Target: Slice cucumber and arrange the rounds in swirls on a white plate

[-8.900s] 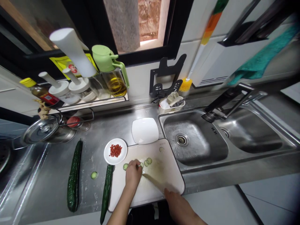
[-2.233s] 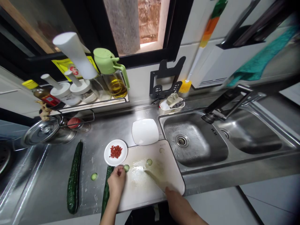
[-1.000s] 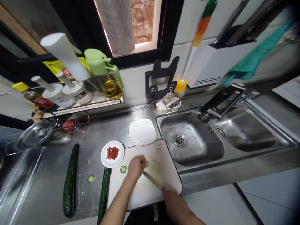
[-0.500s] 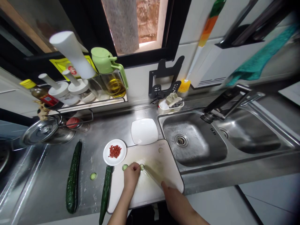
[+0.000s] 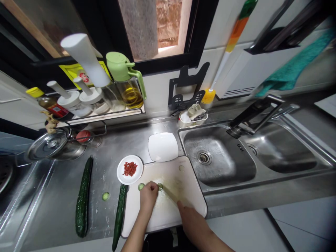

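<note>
My left hand is closed over the cutting board, its fingers pinched at a small cucumber piece. Pale green cucumber also shows on the other side of that hand; whether the two join beneath it is hidden. My right hand is wrapped round a kitchen knife, whose handle is covered by the hand. The blade is hard to make out against the board and reaches toward the cucumber by my left fingertips. A whole cucumber lies along the board's left edge.
Another cucumber and a cucumber end lie on the steel counter at left. A small plate of chopped red bits and a white square dish stand behind the board. The sink is at right, under a faucet.
The knife and my right hand have shifted slightly left toward the cucumber. My left hand keeps its pinch in nearly the same place. The whole view has moved a little.
</note>
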A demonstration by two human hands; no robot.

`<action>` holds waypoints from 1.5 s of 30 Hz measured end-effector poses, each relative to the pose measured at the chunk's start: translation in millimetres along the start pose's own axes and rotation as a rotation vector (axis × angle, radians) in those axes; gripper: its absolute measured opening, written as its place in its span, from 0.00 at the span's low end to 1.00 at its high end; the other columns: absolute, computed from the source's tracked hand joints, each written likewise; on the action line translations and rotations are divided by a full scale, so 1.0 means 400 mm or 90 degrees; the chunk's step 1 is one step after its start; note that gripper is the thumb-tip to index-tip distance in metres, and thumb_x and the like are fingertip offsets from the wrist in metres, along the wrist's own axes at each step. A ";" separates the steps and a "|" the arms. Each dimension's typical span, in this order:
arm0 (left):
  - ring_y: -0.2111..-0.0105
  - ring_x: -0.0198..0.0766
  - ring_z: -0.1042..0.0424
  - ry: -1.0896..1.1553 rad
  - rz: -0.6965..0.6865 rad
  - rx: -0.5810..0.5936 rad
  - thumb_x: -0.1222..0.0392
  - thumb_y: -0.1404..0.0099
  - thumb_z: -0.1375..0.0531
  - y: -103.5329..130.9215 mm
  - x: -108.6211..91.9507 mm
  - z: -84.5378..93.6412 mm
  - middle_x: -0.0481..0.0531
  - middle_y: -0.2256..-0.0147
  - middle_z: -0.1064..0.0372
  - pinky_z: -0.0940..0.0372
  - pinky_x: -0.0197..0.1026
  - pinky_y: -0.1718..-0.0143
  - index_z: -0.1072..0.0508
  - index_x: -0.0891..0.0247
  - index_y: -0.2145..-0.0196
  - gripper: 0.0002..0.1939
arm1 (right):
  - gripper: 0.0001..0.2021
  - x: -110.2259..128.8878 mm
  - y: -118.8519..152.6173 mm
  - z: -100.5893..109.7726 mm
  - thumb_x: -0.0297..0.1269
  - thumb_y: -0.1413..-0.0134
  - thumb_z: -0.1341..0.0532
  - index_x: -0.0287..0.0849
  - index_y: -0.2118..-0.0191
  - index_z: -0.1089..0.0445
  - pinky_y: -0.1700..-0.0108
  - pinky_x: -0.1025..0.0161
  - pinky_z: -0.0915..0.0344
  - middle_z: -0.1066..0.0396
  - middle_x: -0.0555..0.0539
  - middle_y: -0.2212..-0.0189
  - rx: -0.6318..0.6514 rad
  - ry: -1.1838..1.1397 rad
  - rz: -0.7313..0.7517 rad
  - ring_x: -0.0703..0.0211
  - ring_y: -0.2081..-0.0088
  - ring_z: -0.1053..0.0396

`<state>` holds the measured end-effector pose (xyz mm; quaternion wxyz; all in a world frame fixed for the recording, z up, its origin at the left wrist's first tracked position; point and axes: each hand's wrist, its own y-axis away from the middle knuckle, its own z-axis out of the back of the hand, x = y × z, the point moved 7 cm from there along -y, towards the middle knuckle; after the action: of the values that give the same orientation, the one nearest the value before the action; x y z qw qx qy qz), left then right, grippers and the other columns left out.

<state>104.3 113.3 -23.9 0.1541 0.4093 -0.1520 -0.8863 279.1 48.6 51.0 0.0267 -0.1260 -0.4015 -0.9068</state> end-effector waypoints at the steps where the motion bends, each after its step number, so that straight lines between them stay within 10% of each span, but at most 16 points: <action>1: 0.78 0.34 0.34 0.001 0.000 0.000 0.61 0.46 0.47 0.000 0.000 0.000 0.47 0.80 0.31 0.43 0.35 0.72 0.28 0.63 0.78 0.09 | 0.30 0.001 0.000 -0.002 0.17 0.50 0.56 0.38 0.40 0.41 0.60 0.63 0.35 0.26 0.39 0.59 0.001 0.002 -0.001 0.52 0.58 0.28; 33: 0.78 0.34 0.34 0.009 -0.040 -0.005 0.58 0.44 0.47 0.001 0.000 0.000 0.47 0.80 0.31 0.42 0.35 0.72 0.29 0.63 0.78 0.11 | 0.30 -0.020 -0.001 -0.034 0.16 0.51 0.56 0.34 0.42 0.40 0.54 0.61 0.36 0.28 0.36 0.54 0.019 -0.041 -0.018 0.52 0.53 0.30; 45: 0.68 0.39 0.26 -0.001 0.069 -0.115 0.48 0.42 0.45 0.024 0.120 0.158 0.50 0.69 0.23 0.38 0.35 0.66 0.24 0.59 0.68 0.15 | 0.29 -0.046 -0.010 -0.055 0.17 0.50 0.56 0.34 0.41 0.41 0.57 0.62 0.35 0.28 0.37 0.56 0.017 -0.016 -0.008 0.53 0.54 0.30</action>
<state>27.1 94.5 -13.5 0.2380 0.3842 -0.0935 -0.8871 291.7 34.2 29.6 0.0177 -0.1349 -0.4145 -0.8998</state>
